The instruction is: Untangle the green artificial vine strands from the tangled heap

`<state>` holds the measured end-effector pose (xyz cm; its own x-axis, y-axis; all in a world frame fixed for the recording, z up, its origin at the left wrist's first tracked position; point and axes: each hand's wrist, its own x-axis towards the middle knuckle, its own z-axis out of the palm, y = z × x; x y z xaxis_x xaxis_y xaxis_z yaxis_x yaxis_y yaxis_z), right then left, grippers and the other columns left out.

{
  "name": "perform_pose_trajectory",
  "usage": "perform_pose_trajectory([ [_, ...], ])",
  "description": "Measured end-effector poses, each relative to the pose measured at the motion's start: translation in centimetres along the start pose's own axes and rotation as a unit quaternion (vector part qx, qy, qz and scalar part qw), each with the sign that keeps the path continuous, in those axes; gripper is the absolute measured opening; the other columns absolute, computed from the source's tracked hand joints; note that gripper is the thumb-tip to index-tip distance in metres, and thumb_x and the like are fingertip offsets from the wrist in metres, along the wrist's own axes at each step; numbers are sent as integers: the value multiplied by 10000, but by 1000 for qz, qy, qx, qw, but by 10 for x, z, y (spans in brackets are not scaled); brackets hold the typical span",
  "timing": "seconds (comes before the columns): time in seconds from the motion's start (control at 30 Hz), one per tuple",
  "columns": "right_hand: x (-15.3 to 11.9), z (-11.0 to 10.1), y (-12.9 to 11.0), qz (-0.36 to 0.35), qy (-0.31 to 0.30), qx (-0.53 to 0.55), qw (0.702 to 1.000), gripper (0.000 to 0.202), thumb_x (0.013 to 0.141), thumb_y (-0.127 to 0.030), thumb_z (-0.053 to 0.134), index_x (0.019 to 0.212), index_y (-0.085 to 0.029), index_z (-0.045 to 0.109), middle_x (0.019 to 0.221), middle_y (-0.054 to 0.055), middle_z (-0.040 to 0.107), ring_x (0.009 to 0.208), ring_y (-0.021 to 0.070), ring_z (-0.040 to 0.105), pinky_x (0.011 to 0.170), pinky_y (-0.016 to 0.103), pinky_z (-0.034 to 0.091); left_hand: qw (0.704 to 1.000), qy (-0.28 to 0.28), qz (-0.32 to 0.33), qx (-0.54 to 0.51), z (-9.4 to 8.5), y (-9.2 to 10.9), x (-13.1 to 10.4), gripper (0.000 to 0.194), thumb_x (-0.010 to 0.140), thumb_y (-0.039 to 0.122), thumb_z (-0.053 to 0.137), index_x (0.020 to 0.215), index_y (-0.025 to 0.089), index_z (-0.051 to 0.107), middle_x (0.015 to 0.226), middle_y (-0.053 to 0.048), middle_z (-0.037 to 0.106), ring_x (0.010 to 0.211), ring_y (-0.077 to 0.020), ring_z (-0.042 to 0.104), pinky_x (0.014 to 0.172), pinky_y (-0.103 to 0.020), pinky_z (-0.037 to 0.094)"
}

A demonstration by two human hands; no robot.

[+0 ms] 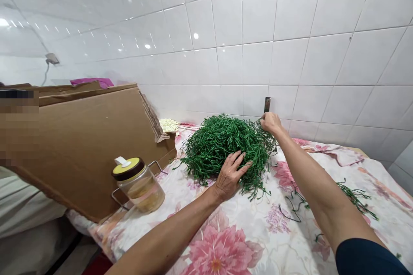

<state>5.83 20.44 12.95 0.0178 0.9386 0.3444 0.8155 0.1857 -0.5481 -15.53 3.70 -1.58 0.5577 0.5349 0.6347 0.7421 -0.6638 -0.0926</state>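
A large heap of thin green stems [226, 137] lies on the flowered cloth, near the tiled wall. My left hand [230, 175] rests on the front of the heap with its fingers spread. At the heap's right back edge, my right hand [271, 123] is closed, with green stems around and under it. A dark flat metal piece [267, 104] stands upright just behind my right fingers; whether they grip it or stems is hidden.
A jar with a yellow lid [138, 187] stands left of the heap, before a large cardboard box [87, 146]. Pale pieces [168, 125] lie behind. Loose stems [356, 197] lie beyond my right arm. A person's clothing [26, 206] shows at far left.
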Motion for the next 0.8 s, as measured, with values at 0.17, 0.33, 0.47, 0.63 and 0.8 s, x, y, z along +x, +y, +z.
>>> perform_pose_trajectory([
  [0.17,13,-28,0,18,147,102,984,346,901,-224,534,1152,-83,724,1090,201,758,1057,282,714,978,372,512,1000,-3,-2,1,1,-2,0,696,726,111,596,1416,194,591,1524,-178,489,1457,-355,372,1180,-619,332],
  [0.33,22,-71,-7,-4,240,231,943,306,964,-238,424,1143,-107,635,970,91,751,638,127,666,609,240,567,1000,-20,-19,-9,2,-2,1,752,694,94,605,1439,194,574,1509,-180,503,1444,-356,383,1188,-616,324],
  [0.47,16,-108,-20,-102,238,484,836,65,922,-227,606,900,-166,602,748,-2,662,466,74,503,442,208,478,999,-22,-26,-2,3,-1,3,746,699,94,598,1438,195,577,1494,-178,521,1434,-353,400,1185,-614,330],
  [0.63,-11,-147,-43,-188,197,492,827,121,944,-270,664,876,-190,604,768,-3,652,534,81,551,466,213,502,999,-30,-30,9,3,2,5,747,691,80,591,1431,182,582,1506,-182,509,1428,-352,409,1190,-607,327],
  [0.8,-55,-169,-59,-208,125,484,841,154,930,-310,715,903,-195,616,797,23,679,610,113,630,536,253,579,999,-32,-30,10,1,0,6,750,708,71,579,1449,182,564,1512,-180,499,1441,-345,399,1196,-603,323],
])
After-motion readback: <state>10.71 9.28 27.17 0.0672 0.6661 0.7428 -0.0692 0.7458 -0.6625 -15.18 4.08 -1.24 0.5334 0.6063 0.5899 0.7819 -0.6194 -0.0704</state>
